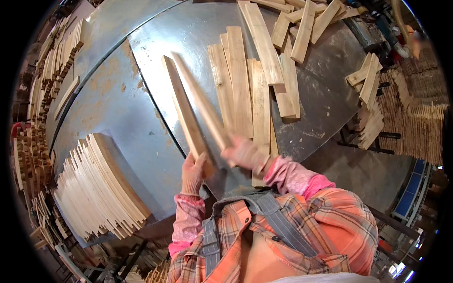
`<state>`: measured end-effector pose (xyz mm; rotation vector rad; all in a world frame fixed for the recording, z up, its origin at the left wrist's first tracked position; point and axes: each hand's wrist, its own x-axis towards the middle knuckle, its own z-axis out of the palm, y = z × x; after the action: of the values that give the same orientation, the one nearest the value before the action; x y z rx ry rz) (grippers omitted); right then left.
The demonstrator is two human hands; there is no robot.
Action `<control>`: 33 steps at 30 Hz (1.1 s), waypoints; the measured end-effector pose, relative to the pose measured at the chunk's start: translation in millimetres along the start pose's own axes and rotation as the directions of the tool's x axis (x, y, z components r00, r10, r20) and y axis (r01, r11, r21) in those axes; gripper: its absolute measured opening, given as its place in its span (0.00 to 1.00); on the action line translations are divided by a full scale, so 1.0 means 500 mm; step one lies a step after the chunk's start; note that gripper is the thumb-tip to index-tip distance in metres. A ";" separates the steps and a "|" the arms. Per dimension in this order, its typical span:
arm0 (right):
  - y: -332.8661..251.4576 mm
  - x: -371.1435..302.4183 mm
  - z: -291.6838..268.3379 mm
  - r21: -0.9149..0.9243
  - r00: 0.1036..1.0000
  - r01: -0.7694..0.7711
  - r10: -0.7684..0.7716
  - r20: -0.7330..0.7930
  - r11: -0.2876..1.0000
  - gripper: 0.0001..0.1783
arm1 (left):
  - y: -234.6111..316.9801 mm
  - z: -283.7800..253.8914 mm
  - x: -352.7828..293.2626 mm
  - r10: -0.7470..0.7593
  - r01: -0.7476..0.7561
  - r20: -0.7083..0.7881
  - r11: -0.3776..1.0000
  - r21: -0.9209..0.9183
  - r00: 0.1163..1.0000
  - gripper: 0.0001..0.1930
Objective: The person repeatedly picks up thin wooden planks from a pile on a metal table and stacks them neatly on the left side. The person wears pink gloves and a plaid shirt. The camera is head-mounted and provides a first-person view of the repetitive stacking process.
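Left hand (pixel 192 173), gloved, has its grip closed around the near end of a long wooden slat (pixel 185 107), which rises away from the person over the tabletop. Right hand (pixel 243 154), also gloved and slightly blurred, has its grip closed on the near end of a second slat (pixel 203 104), which lies just beside the first; the two slats run almost parallel, close together along their length.

The tabletop (pixel 118 108) is grey sheet metal, worn, with rust-coloured patches and a dark seam curving across it.

Landmark: the held slats. To their right, loose slats (pixel 250 80) lie flat on the metal, overlapping one another, the nearest just beside the second slat and partly behind the right hand. Beyond those, a scattered heap of shorter boards (pixel 302 23) sits at the far rim. To the left of the held slats and nearer the person, a fanned stack of slats (pixel 101 188) stands on edge. Further left, racked rows of wood pieces (pixel 56 56) line the tabletop's edge. Far right, beyond the tabletop, stand tall stacks of cut wood (pixel 420 113).
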<state>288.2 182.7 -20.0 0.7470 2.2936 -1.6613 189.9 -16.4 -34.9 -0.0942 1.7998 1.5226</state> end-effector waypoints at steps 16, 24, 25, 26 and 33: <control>0.012 0.311 -0.485 -0.179 0.858 -0.364 0.255 -0.446 0.914 0.40 | -0.003 0.155 0.107 0.101 0.126 -0.470 0.895 0.429 0.877 0.31; 0.076 0.046 -0.251 0.483 0.987 0.140 -0.083 -0.138 0.864 0.20 | -0.003 0.106 0.074 0.040 0.011 -0.398 0.992 0.125 0.916 0.24; 0.075 0.017 -0.178 0.306 0.995 0.083 -0.060 -0.085 0.948 0.24 | -0.007 0.091 0.063 0.053 0.029 -0.366 0.976 0.215 0.929 0.27; 0.067 -0.009 -0.102 0.236 0.998 0.057 -0.055 -0.015 0.970 0.29 | -0.011 0.083 0.054 0.097 0.013 -0.361 0.957 0.291 0.927 0.29; -0.064 0.035 -0.061 -0.405 0.965 -0.189 0.245 0.090 0.894 0.28 | -0.014 0.131 0.054 0.297 -0.018 -0.294 0.730 0.683 0.908 0.59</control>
<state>260.4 208.5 9.1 0.7350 2.2451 -1.0691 206.7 49.3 -56.1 0.1338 2.6480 0.8988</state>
